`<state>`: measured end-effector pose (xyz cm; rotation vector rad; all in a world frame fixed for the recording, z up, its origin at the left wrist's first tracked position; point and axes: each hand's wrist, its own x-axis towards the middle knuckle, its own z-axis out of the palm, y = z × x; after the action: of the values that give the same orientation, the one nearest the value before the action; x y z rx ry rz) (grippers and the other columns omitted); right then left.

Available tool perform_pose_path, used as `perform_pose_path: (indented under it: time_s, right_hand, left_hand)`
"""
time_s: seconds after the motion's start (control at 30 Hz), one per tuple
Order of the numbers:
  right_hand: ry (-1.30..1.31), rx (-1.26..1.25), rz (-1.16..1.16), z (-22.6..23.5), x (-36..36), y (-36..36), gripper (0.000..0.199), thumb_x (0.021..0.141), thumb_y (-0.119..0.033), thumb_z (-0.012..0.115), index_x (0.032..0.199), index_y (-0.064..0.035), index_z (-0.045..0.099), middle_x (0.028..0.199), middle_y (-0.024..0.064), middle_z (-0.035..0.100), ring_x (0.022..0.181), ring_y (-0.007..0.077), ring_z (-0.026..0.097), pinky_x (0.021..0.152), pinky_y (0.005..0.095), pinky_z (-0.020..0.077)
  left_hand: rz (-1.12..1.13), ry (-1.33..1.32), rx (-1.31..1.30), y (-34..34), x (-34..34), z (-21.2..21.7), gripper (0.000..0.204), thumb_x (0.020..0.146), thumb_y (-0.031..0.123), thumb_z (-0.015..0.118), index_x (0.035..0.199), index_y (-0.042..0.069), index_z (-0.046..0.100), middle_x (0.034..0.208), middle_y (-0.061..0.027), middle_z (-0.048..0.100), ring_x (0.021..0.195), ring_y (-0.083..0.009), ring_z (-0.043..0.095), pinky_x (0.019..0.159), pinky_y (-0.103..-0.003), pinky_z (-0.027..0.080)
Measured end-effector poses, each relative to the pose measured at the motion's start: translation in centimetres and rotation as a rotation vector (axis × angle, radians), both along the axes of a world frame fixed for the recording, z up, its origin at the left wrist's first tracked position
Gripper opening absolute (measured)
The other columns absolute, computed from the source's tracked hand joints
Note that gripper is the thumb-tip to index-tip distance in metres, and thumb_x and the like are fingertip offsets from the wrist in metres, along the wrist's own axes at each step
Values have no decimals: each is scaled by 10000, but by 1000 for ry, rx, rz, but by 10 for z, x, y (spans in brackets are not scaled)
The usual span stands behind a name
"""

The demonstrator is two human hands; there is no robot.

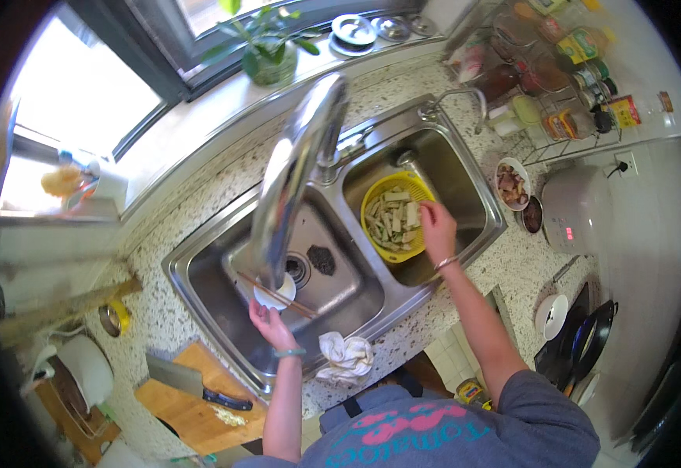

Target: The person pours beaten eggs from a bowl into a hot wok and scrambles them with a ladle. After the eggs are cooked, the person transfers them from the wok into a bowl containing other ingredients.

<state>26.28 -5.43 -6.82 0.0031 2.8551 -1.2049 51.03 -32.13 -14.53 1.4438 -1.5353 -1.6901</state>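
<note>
My left hand (274, 327) is over the left sink basin, its fingers closed at the near rim of a small white bowl (284, 290). A pair of brown chopsticks (300, 307) lies across the bowl, partly hidden by the faucet (289, 171). In the right basin sits a yellow colander (391, 253) holding pale green cut vegetable pieces (391, 218). At the colander's right rim is my right hand (439, 232), fingers closed on the edge; the fingertips are partly hidden.
A cleaver (192, 381) lies on a wooden cutting board (176, 409) at lower left. A crumpled white cloth (346, 357) rests on the sink's front edge. To the right are a bowl of meat pieces (512, 185), a rice cooker (578, 207) and a black pan (596, 339).
</note>
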Motion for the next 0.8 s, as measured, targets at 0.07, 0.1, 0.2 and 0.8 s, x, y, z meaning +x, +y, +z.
perform_pose_path:
  time_s: [0.07, 0.1, 0.2, 0.8]
  right_hand:
    - [-206, 415, -16, -51, -34, 63, 211, 914, -139, 527, 1026, -10, 651, 1045, 211, 646, 974, 344, 634, 813, 412, 519]
    - [-352, 631, 42, -74, -45, 85, 224, 907, -143, 536, 1041, -7, 653, 1069, 231, 638, 991, 360, 631, 820, 421, 528]
    - [-421, 713, 107, -138, -59, 122, 231, 868, -105, 518, 1033, 2, 640, 1002, 247, 647, 972, 397, 622, 839, 471, 512]
    - [-525, 830, 368, -165, -100, 114, 312, 911, -130, 529, 1201, -17, 542, 1123, 212, 620, 998, 343, 631, 820, 432, 549]
  left_hand:
    - [-183, 76, -12, 22, -25, 35, 458, 887, 1, 501, 1337, 41, 422, 1308, -80, 455, 1133, -188, 460, 981, -318, 375]
    - [-271, 116, -20, 33, -37, 47, 433, 887, 2, 494, 1316, 40, 452, 1289, -72, 470, 1110, -177, 468, 965, -309, 382]
    - [-441, 186, 64, 67, -71, 67, 363, 882, -6, 493, 1240, 42, 526, 1191, -47, 522, 1040, -136, 488, 909, -268, 405]
    - [-845, 287, 517, 148, -120, 101, 231, 971, 54, 460, 1165, 31, 584, 1045, -46, 636, 885, -104, 590, 784, -238, 474]
